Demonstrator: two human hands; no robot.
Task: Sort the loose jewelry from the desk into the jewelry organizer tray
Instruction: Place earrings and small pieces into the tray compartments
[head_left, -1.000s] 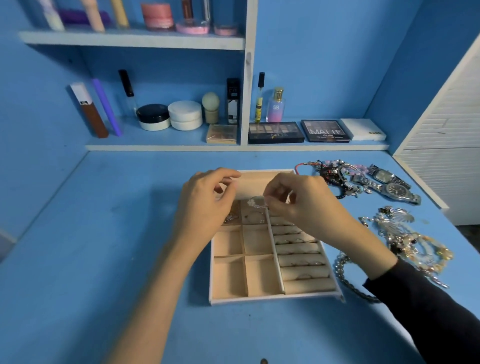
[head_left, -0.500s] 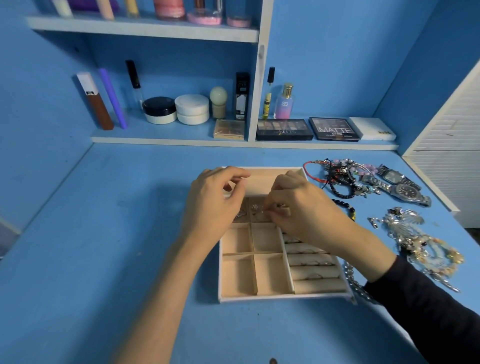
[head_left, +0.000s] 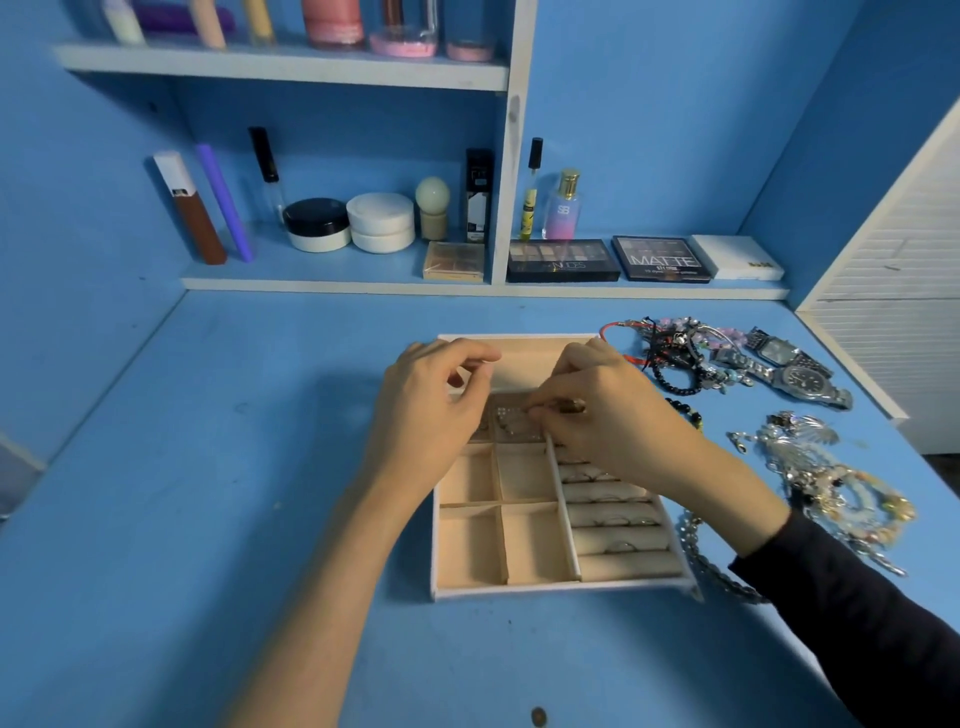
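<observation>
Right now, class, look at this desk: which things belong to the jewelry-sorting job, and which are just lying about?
Belong to the job: organizer tray; sparkly piece at the right hand; bracelets; watches; beaded pile; chain beside the tray.

Just lying about: eyeshadow palettes; cream jars; perfume bottle.

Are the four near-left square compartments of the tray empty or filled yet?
Empty: the four square compartments nearest the camera in the beige jewelry organizer tray show only bare lining.
</observation>
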